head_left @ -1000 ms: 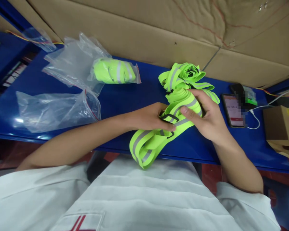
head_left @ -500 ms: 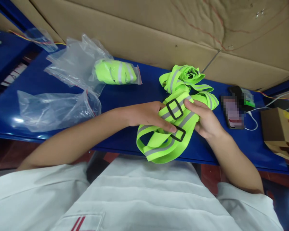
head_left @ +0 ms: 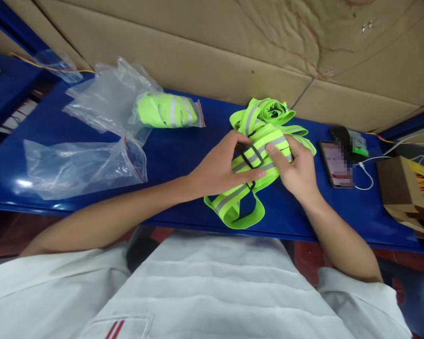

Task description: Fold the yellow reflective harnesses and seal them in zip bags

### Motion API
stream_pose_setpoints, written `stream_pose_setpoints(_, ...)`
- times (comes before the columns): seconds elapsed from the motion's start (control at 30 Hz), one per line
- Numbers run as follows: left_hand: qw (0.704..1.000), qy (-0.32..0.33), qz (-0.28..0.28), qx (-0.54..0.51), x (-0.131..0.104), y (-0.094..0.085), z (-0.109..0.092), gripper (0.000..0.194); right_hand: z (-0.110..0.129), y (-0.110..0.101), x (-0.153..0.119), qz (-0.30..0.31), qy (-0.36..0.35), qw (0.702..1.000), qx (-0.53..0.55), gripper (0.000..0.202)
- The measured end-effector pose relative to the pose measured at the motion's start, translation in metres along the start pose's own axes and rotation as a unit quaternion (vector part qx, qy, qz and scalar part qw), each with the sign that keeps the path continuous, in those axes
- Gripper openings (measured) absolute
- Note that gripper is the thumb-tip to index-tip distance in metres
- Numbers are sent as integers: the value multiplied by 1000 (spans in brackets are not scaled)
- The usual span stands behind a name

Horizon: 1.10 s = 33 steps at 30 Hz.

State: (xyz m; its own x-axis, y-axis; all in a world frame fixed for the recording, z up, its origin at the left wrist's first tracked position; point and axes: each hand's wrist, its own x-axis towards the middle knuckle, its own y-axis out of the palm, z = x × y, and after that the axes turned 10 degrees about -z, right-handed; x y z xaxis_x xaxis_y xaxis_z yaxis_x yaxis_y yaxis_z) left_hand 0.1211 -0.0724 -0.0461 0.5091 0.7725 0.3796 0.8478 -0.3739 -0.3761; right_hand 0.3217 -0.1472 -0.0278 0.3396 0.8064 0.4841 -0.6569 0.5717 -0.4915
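A neon yellow-green strap with grey stripes [head_left: 235, 194] is bunched between both hands, its loose loop hanging toward the table's front edge. My left hand [head_left: 222, 165] grips the bundle from the left, thumb and fingers around a black buckle [head_left: 252, 157]. From the right, my right hand [head_left: 297, 165] holds the folded layers, its thumb pressed on top. A second black buckle is mostly hidden under my left fingers. Just behind the hands lies a pile of the same strap with a rolled coil [head_left: 273, 110].
On the blue table [head_left: 183, 150], a bagged green strap [head_left: 167, 110] lies at the back, beside clear bags [head_left: 102, 94]. Another clear bag [head_left: 77, 165] is front left. A phone [head_left: 335, 165], white cable and cardboard box [head_left: 397, 183] are at the right. Cardboard lines the back.
The strap bundle is now folded more compactly, and its hanging loop is smaller. My left hand's fingers have spread around the bundle, and the lower buckle has become mostly covered.
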Motion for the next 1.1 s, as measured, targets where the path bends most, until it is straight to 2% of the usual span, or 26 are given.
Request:
stream_pose_setpoints(0.07, 991, -123, 12, -48, 2, 1, 0, 67, 3, -1, -1, 3, -10, 1000, 7, 44)
stream_pose_setpoints(0.1, 978, -188, 36, -83, 3, 0, 0, 70, 5, -3, -1, 6, -14, 1000, 15, 44)
stream_pose_setpoints(0.17, 931, -293, 127, -176, 5, -1, -1, 73, 8, -6, -1, 11, -17, 999, 31, 44)
stream_pose_setpoints(0.23, 873, -340, 229, -265, 7, -3, -2, 70, 12, -9, -1, 18, -18, 999, 42, 42)
stream_pose_setpoints(0.3, 845, -342, 266, -313, 7, -5, -3, 61, 14, -11, -1, 19, -23, 998, 53, 38)
stream_pose_setpoints(0.4, 837, -358, 256, -324, 7, -6, -1, 48, 15, -11, -2, 5, -40, 997, 72, 33)
stream_pose_setpoints(0.5, 815, -392, 279, -324, 6, -6, 0, 40, 15, -11, -5, -3, -60, 995, 74, 31)
stream_pose_setpoints(0.67, 799, -391, 241, -389, -7, 6, -8, 39, 13, -6, -14, -66, -88, 994, 29, 34)
stream_pose_setpoints(0.8, 770, -371, 298, -425, -18, 13, -13, 35, 15, -5, -18, -78, -86, 993, 5, 38)
stream_pose_setpoints(0.87, 779, -362, 309, -407, -15, 10, -12, 29, 15, -9, -15, -68, -77, 995, 10, 36)
stream_pose_setpoints(0.97, 820, -308, 341, -342, 2, -4, -6, 24, 15, -16, -6, -50, -44, 997, 33, 30)
stream_pose_setpoints(1.03, 837, -269, 373, -298, 15, -13, -1, 24, 15, -20, -2, -17, 6, 997, 76, 27)
stream_pose_setpoints(1.1, 842, -246, 400, -267, 22, -19, 3, 25, 15, -21, 0, 32, 89, 984, 150, 27)
